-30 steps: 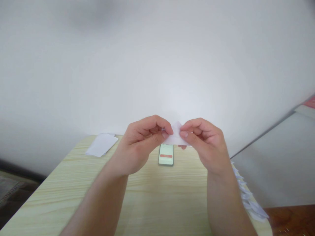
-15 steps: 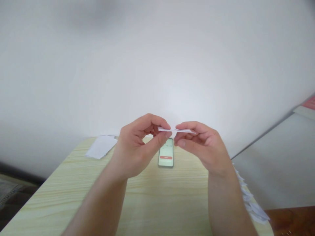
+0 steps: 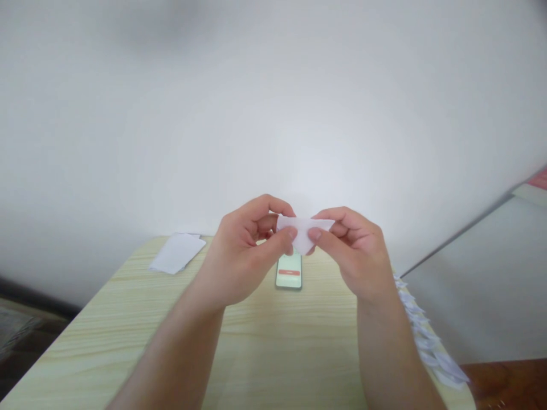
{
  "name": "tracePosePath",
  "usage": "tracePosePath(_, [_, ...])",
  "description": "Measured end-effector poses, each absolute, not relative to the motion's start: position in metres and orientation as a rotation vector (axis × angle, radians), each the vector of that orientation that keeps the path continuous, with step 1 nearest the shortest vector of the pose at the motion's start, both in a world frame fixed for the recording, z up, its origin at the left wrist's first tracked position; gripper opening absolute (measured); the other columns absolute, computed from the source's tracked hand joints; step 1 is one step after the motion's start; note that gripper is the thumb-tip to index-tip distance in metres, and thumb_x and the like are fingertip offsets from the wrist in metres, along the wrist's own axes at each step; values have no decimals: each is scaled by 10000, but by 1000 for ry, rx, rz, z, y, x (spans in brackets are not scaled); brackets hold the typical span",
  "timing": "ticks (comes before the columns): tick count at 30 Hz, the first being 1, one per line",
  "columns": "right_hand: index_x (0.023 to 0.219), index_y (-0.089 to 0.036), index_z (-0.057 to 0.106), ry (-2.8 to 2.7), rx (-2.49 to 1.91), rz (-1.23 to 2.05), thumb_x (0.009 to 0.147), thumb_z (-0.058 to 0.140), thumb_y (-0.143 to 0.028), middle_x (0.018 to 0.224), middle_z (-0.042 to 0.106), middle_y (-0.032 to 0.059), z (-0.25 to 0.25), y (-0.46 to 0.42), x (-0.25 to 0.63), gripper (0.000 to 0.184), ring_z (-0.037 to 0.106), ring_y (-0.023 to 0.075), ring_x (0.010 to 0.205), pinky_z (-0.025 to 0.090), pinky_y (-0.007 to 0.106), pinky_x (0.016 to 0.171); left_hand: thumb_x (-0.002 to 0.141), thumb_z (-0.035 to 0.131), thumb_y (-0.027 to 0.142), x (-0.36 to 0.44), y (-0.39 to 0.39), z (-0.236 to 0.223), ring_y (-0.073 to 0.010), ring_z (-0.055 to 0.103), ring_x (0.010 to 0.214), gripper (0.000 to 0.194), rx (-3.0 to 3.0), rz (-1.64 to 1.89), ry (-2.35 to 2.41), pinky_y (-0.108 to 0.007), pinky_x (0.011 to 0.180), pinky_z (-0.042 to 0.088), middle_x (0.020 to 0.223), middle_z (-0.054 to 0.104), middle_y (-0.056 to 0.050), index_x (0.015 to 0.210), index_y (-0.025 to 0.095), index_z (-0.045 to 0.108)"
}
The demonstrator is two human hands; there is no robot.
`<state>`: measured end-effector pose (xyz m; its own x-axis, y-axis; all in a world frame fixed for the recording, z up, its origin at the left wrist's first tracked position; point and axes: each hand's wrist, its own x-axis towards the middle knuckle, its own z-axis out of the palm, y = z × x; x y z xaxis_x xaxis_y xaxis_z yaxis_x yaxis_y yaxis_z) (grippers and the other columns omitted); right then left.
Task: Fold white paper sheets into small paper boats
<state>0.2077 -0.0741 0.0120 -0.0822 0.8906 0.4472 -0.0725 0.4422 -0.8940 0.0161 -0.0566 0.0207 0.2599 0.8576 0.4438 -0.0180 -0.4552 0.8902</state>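
Note:
A small folded piece of white paper [image 3: 303, 240] is held up above the table, its straight edge on top and a point facing down. My left hand [image 3: 252, 250] pinches its left side between thumb and fingers. On the right side, my right hand [image 3: 352, 245] grips it the same way, thumb in front and fingers behind. Below and behind the paper lies a phone [image 3: 289, 279] with a lit screen showing a red bar; its upper part is hidden by the paper and fingers.
A stack of white paper sheets [image 3: 177, 253] lies at the table's far left. Several folded white paper pieces [image 3: 440, 361] line the right edge, partly behind my right forearm. The wood-grain table [image 3: 282, 353] meets a white wall [image 3: 273, 114] at the back.
The folded paper has been turned over: its point faced up, then it was seen edge-on, and now its point faces down. Both hands have stayed in nearly the same place.

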Motion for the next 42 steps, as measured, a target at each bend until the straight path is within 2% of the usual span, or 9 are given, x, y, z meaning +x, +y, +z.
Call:
tracePosePath(4, [1000, -266, 784, -1463, -764, 930, 929, 756, -242, 769, 775, -11, 13, -72, 212, 79, 755, 171, 723, 603, 304, 665, 925, 700, 172, 15, -55, 24, -125, 668, 692, 39, 1663, 1308, 689, -243, 625, 535, 773, 686, 10, 934, 205, 719])
tracePosePath(10, [932, -272, 817, -1443, -723, 1012, 935, 718, -189, 776, 777, -7, 11, -69, 216, 129, 761, 170, 697, 610, 305, 651, 924, 636, 66, 9, -55, 22, -128, 683, 732, 188, 1625, 1304, 598, -244, 672, 549, 777, 721, -7, 905, 203, 763])
tracePosePath(15, [978, -252, 824, -1436, -704, 1083, 936, 694, -176, 799, 795, 15, 13, -72, 215, 156, 762, 185, 727, 618, 326, 683, 933, 658, 102, 9, -55, 21, -139, 690, 748, 147, 1595, 1295, 577, -263, 692, 557, 796, 724, -17, 908, 202, 764])
tracePosePath(23, [963, -248, 820, -1508, -831, 800, 911, 729, -137, 878, 803, 16, 19, -84, 210, 152, 747, 166, 801, 593, 293, 704, 912, 728, 208, 3, -56, 24, -188, 676, 815, 10, 1700, 1239, 578, -320, 715, 541, 844, 720, -50, 907, 200, 731])
tracePosePath(28, [936, -241, 776, -1586, -850, 612, 918, 663, -71, 878, 763, 7, 17, -83, 210, 204, 721, 175, 822, 569, 325, 742, 923, 745, 270, 6, -57, 24, -144, 621, 714, 155, 1756, 1300, 703, -279, 645, 496, 767, 672, -3, 1069, 240, 704])
tracePosePath(32, [909, -241, 728, -1606, -853, 489, 932, 670, -108, 915, 742, 5, 16, -81, 210, 146, 708, 172, 823, 560, 335, 766, 967, 694, 310, 10, -56, 24, -125, 597, 662, 93, 1753, 1283, 763, -254, 588, 461, 705, 648, 7, 982, 219, 703])
tracePosePath(34, [999, -259, 699, -1568, -859, 524, 930, 698, -143, 908, 738, -6, 15, -81, 209, 134, 711, 171, 816, 561, 328, 748, 964, 699, 305, 12, -56, 24, -121, 597, 669, 92, 1742, 1307, 755, -248, 596, 467, 714, 654, 8, 961, 213, 702])
tracePosePath(37, [1169, -282, 659, -1496, -872, 670, 925, 743, -219, 922, 758, -7, 13, -79, 206, 265, 731, 182, 834, 574, 321, 729, 959, 708, 301, 13, -56, 24, -117, 592, 670, 91, 1735, 1322, 736, -242, 602, 474, 716, 649, 13, 961, 211, 701])
tracePosePath(42, [982, -253, 774, -1518, -882, 734, 928, 761, -331, 925, 776, 18, 16, -77, 203, 97, 728, 189, 854, 590, 326, 757, 953, 715, 319, 14, -57, 24, -132, 613, 715, 115, 1762, 1305, 730, -253, 639, 500, 764, 664, -5, 975, 207, 702])
